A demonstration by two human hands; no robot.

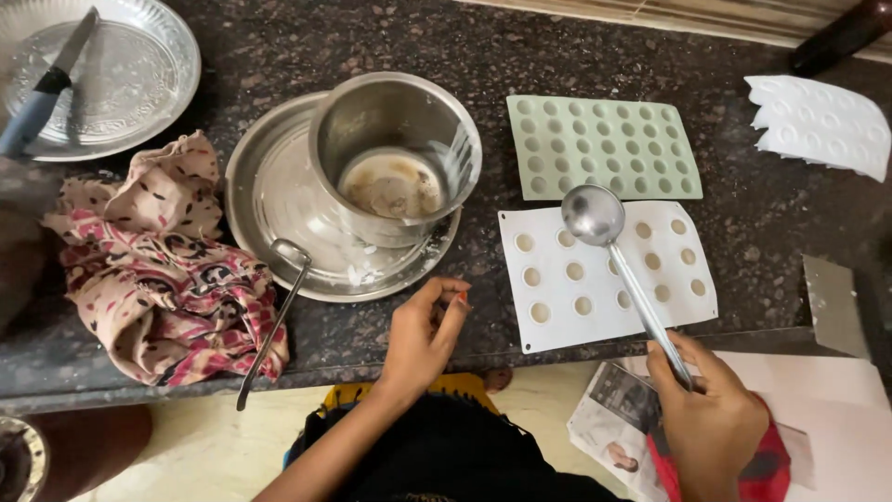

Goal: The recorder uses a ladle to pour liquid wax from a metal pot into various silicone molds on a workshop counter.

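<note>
a dark speckled stone surface (743, 56) fills most of the view, its near edge running left to right. below it, nearer, lies a pale cream floor (214, 446). along the far right edge runs a light wooden strip (706, 17). soft, even light falls over everything, without hard shadows.

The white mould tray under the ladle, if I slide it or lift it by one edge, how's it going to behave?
The white mould tray looks thin and rubbery, so it would probably sag. Its near edge overhangs the counter, so a nudge might tip it off.
</note>
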